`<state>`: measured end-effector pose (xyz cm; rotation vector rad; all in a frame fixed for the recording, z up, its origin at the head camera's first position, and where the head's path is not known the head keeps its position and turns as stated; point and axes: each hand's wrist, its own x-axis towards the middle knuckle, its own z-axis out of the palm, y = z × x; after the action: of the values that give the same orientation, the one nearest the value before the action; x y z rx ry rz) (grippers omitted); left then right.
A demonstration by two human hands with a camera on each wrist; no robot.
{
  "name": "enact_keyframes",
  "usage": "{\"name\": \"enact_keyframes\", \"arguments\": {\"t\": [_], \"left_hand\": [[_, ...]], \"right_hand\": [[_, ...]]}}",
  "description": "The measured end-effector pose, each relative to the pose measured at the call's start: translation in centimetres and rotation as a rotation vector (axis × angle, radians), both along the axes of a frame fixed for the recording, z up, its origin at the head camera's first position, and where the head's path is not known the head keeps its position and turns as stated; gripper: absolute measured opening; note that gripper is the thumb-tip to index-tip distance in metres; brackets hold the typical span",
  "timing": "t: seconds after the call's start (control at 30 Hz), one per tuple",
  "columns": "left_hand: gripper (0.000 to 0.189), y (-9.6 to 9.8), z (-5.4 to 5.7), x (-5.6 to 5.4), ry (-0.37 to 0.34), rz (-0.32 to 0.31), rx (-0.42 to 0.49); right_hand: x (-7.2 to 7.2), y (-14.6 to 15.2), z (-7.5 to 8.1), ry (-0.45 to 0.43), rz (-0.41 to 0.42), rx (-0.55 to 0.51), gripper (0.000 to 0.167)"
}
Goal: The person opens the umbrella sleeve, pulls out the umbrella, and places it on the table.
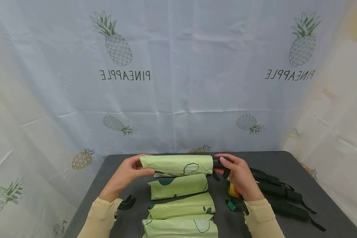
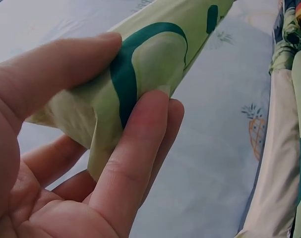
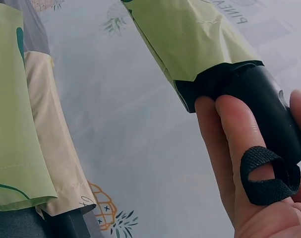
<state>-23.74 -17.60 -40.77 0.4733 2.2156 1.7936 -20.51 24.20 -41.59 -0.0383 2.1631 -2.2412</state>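
Note:
A folded umbrella (image 1: 178, 164) in light green fabric with dark green shapes lies crosswise between my hands. My left hand (image 1: 130, 172) pinches its left end, thumb on one side and fingers on the other; up close, that loose fabric end (image 2: 155, 64) shows in the left wrist view. At the other end, my right hand (image 1: 239, 173) grips the black handle (image 3: 262, 109), and a black wrist strap (image 3: 257, 196) hangs over a finger. Below it in the head view, several more light green folded umbrellas (image 1: 179, 186) lie in a row on the dark table.
Several black folded umbrellas (image 1: 288, 208) with straps lie on the table (image 1: 122, 215) at the right. Something yellow and red (image 1: 233, 191) is partly hidden under my right wrist. A beige folded umbrella (image 3: 56, 134) lies beside a green one. A pineapple-print cloth (image 1: 178, 92) hangs behind.

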Motion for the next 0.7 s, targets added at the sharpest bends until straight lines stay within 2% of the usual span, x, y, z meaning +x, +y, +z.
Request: {"name": "enact_keyframes", "arguments": {"t": [0.3,0.7], "left_hand": [[0.053,-0.2,-0.1,-0.15,0.022,-0.042,0.03],[0.055,-0.14,-0.05,-0.19,0.002,-0.028,0.046]], "right_hand": [[-0.17,0.19,-0.15,0.01,-0.023,-0.006,0.045],[0.0,0.52,0.07,0.04,-0.007,-0.019,0.05]]}}
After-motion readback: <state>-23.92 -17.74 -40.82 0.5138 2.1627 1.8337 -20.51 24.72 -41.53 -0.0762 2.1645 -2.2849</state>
